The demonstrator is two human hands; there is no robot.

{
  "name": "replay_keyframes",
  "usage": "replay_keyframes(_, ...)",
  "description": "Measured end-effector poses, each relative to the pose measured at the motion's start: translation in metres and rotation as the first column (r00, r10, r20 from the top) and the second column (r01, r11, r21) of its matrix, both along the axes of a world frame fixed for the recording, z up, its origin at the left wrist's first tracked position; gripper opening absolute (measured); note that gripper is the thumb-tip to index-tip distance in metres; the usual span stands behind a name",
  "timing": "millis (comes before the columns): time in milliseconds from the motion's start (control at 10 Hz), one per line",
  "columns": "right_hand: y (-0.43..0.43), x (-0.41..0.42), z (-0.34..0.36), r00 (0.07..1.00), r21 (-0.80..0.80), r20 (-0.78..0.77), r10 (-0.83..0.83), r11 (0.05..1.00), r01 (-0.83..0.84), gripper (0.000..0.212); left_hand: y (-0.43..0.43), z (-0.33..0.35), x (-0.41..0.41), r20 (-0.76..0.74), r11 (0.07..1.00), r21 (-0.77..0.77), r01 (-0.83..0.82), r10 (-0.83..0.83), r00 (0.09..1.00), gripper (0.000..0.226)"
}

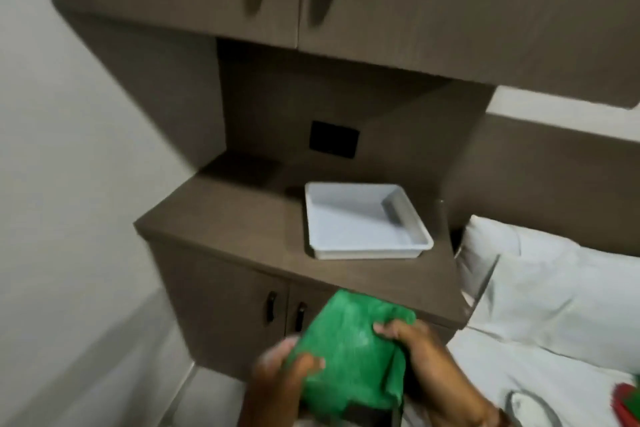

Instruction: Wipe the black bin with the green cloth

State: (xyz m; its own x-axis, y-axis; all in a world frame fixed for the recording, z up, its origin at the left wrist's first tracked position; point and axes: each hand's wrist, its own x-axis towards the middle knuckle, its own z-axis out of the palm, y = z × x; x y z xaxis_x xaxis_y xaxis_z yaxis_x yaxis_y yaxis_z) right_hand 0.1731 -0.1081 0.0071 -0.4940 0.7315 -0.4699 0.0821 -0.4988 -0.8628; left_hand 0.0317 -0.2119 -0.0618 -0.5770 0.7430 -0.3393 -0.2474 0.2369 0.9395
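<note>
While my left hand (294, 362) and right hand (412, 340) both pinch the green cloth (349, 347) draped over the black bin (367, 413) — 2 light things, soft over what I judge stiff plastic — I'd grip its rim below the cabinet (242, 218) edge, where there's open room.

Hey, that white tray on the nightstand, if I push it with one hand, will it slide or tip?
The white tray would probably slide rather than tip: it is low, wide and sits flat on the smooth nightstand top. It looks like thin plastic and seems empty, so likely light. It lies near the front edge, so push gently.
</note>
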Motion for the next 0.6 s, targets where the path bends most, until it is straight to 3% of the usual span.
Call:
replay_keyframes(100,0.090,-0.013,0.046,0.998,0.236,0.040,-0.040,0.971,0.030,0.019,0.084,0.073,-0.030,-0.087,0.997,-0.074,0.012,-0.018,0.996,0.009)
replay_keyframes(200,0.184,-0.047,0.047,0.958,0.434,0.273,-0.094,0.900,-0.035,0.015,0.181,0.099,-0.063,-0.255,0.974,-0.225,-0.008,-0.051,0.966,0.035)
replay_keyframes(300,0.251,-0.081,0.022,0.765,0.518,0.641,-0.058,0.768,-0.377,0.028,0.255,0.082,-0.089,-0.476,0.892,-0.452,-0.022,-0.221,0.851,0.052)
replay_keyframes(400,0.287,-0.102,-0.014,0.489,0.407,0.872,-0.035,0.609,-0.681,0.049,0.298,0.042,-0.093,-0.563,0.776,-0.626,-0.074,-0.385,0.731,0.054)
replay_keyframes(500,0.291,-0.114,-0.040,0.330,0.356,0.933,-0.141,0.477,-0.804,0.051,0.310,0.014,-0.096,-0.676,0.724,-0.666,-0.181,-0.483,0.556,0.061)
replay_keyframes(600,0.285,-0.111,-0.045,0.352,0.461,0.864,-0.361,0.281,-0.842,0.043,0.310,0.017,-0.085,-0.769,0.717,-0.632,-0.294,-0.532,0.355,0.079)
